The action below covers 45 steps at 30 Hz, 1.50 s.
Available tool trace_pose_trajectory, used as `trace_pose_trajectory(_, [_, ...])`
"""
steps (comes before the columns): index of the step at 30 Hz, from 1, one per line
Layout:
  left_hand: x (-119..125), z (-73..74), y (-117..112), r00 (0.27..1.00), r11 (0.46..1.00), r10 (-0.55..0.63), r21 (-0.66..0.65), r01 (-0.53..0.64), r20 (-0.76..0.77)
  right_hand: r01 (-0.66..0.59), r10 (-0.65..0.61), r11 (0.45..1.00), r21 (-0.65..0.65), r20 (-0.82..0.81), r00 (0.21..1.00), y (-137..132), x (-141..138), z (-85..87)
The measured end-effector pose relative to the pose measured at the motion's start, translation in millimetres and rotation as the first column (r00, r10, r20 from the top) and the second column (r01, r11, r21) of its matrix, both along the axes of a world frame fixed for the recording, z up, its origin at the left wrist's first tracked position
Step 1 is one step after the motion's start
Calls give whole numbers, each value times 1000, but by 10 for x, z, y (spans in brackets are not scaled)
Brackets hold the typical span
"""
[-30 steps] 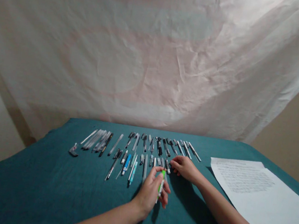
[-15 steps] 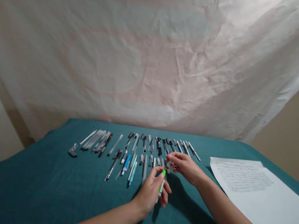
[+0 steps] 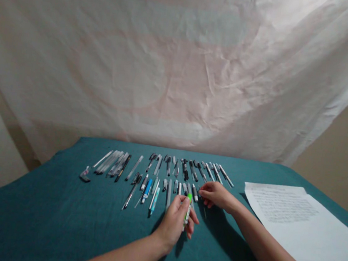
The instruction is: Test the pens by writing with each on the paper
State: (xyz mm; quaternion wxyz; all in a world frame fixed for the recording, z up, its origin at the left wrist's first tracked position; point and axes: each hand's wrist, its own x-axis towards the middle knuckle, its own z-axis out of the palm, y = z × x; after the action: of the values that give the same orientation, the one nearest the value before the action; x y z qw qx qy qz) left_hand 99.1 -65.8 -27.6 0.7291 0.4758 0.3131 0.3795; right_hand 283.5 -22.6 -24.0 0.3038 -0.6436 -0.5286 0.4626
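Observation:
My left hand [image 3: 176, 222] is closed around a pen with a green top and white barrel [image 3: 188, 209], held upright just above the teal table [image 3: 56, 226]. My right hand [image 3: 216, 195] rests on the cloth to the right of it, fingers curled and pinched at a thin dark pen part [image 3: 204, 208] by the near row of pens [image 3: 167, 188]. What the fingertips grip is too small to name. Both hands sit at the right end of that near row.
Several pens and pencils lie in a far row [image 3: 163, 166] across the table, with a small dark clip-like object [image 3: 85, 175] at its left end. A printed white sheet [image 3: 295, 222] lies at the right. A creased white backdrop [image 3: 181, 64] hangs behind.
My right hand rose slightly with something pinched, then came back down to the cloth beside the near row. My left hand with the green pen shifted a little forward.

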Motion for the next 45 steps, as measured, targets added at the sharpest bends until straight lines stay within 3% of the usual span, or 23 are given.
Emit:
trace_pose_trajectory(10, [3, 51, -20, 1000, 1000, 8, -12, -8, 16, -55, 55, 998, 0, 37, 998, 28, 13, -51])
trace_pose_trajectory(14, [-5, 61, -26, 1000, 1000, 7, -19, -7, 5, -60, 59, 996, 69, 14, 998, -50, -55, 131])
trace_pose_trajectory(18, [-18, 64, -17, 1000, 1000, -9, -19, 9, 3, -213, 224, 974, 73, -220, 949, -207, -210, 387])
trace_pose_trajectory(21, [-23, 67, -11, 1000, 999, -28, -19, 28, 4, -273, 282, 959, 72, -297, 913, -281, -314, 463])
trace_pose_trajectory(28, [-14, 45, -6, 997, 996, -67, -62, 69, 35, -77, 98, 995, 64, -485, 869, -189, -171, 435])
trace_pose_trajectory(31, [-13, 29, -4, 996, 995, -73, -64, 76, 47, -24, 37, 999, 39, -400, 916, -108, -18, 341])
trace_pose_trajectory(34, [-19, 25, -6, 996, 995, -75, -60, 77, 44, 10, -8, 1000, 14, -124, 992, -46, 67, 186])
trace_pose_trajectory(37, [-26, 36, -7, 996, 995, -78, -55, 81, 40, 27, -27, 1000, 4, 71, 997, -18, 68, 60])
trace_pose_trajectory(45, [-23, 62, -12, 996, 994, -85, -60, 87, 37, 9, -7, 1000, -25, 92, 996, -8, 15, -26])
